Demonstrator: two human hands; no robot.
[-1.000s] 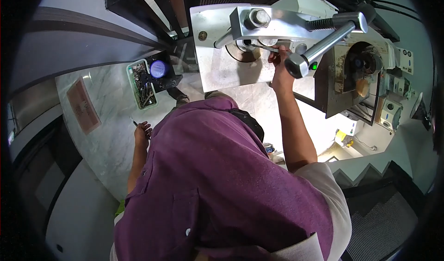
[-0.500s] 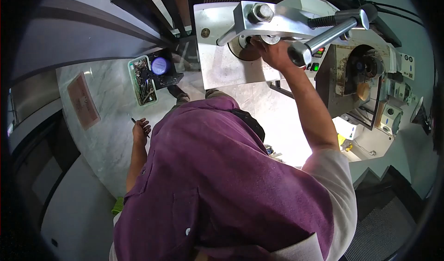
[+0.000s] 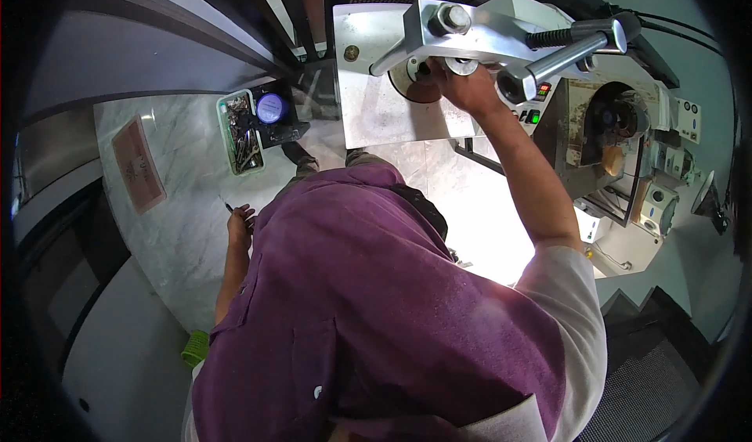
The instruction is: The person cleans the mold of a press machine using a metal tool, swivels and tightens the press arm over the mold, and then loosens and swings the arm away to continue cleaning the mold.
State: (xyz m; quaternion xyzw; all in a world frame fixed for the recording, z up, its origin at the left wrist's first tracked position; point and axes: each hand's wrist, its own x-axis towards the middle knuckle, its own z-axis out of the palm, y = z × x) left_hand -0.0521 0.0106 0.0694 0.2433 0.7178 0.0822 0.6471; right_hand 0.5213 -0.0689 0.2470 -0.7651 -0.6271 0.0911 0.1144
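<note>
My right hand point(image 3: 464, 90) reaches under the metal clamp arm point(image 3: 489, 36) of a white machine point(image 3: 368, 113), at the round opening point(image 3: 412, 80) in its top. Its fingertips are partly hidden by the clamp and are near a small dark piece; what they hold, if anything, cannot be made out. My left hand point(image 3: 242, 221) hangs low at my left side, its fingers curled around a thin dark pen-like tool point(image 3: 228, 206) whose tip points up and left.
A tray of small metal tools point(image 3: 244, 140) stands beside a purple-lidded jar point(image 3: 270, 108) at the left. A pinkish plate point(image 3: 139, 166) lies farther left. A second machine with a round chamber point(image 3: 615, 117) stands at the right. A green basket point(image 3: 195, 349) is at lower left.
My right hand has moved left from beside the clamp to the round opening, and the thin rod seen with it earlier no longer shows. My left hand has barely moved.
</note>
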